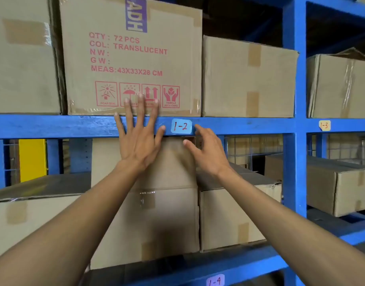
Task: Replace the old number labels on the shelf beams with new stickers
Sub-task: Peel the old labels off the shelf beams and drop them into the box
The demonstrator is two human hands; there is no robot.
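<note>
Blue shelf beam point(239, 125), "1-2" label point(181, 126) between spread-fingered left hand point(137, 139) and loosely open-fingered right hand point(206, 153).

A left hand point(138, 139) spreads flat against a blue shelf beam point(53, 125); at its three o'clock, a "1-2" sticker point(181, 126), right hand point(206, 150) beside it.

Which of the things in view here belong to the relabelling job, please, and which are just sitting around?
Part of the job: blue 1-2 sticker; yellowish 1-3 label; 1-4 label; shelf beam; left hand; right hand.

Just there: printed carton; plain cartons; yellow panel; wire mesh.
</note>
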